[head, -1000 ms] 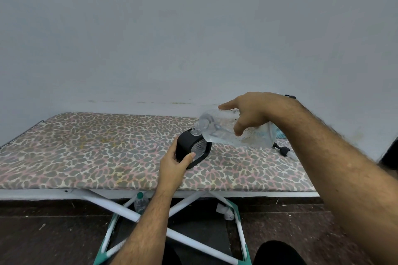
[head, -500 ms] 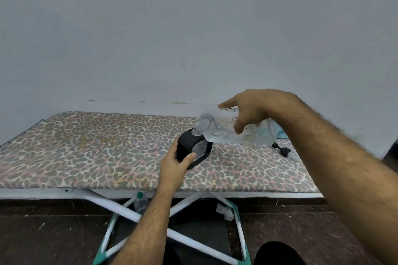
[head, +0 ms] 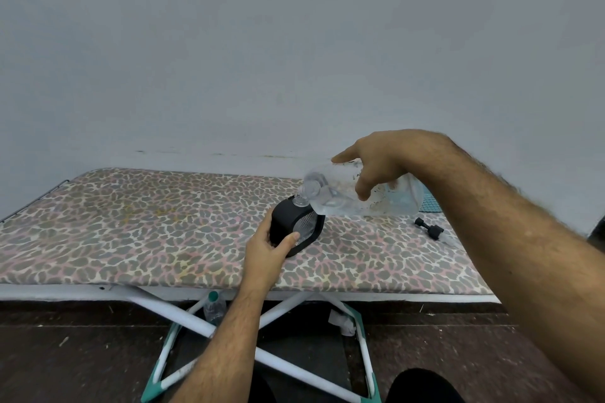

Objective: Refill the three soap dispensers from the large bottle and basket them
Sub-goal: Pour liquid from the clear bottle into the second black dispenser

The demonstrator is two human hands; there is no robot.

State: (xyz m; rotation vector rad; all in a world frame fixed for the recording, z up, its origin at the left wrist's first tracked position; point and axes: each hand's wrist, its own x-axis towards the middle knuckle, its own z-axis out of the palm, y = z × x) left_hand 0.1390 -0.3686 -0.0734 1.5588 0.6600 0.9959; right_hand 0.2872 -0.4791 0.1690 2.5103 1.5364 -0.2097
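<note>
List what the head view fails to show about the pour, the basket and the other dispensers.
- Liquid flow: the large bottle is tipped onto the black dispenser, but no stream can be made out at the clear neck.
- Dispenser fill level: its window is partly hidden by the left hand.
- Basket: only a blue corner shows behind the right hand and its forearm.
- Other two dispensers: not seen.
- Black pump: too small for detail.

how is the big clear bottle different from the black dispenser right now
The large bottle is clear and tipped on its side in the air; the black dispenser is opaque and rests on the table. The right hand holds the bottle, the left hand the dispenser. Their openings meet.
</note>
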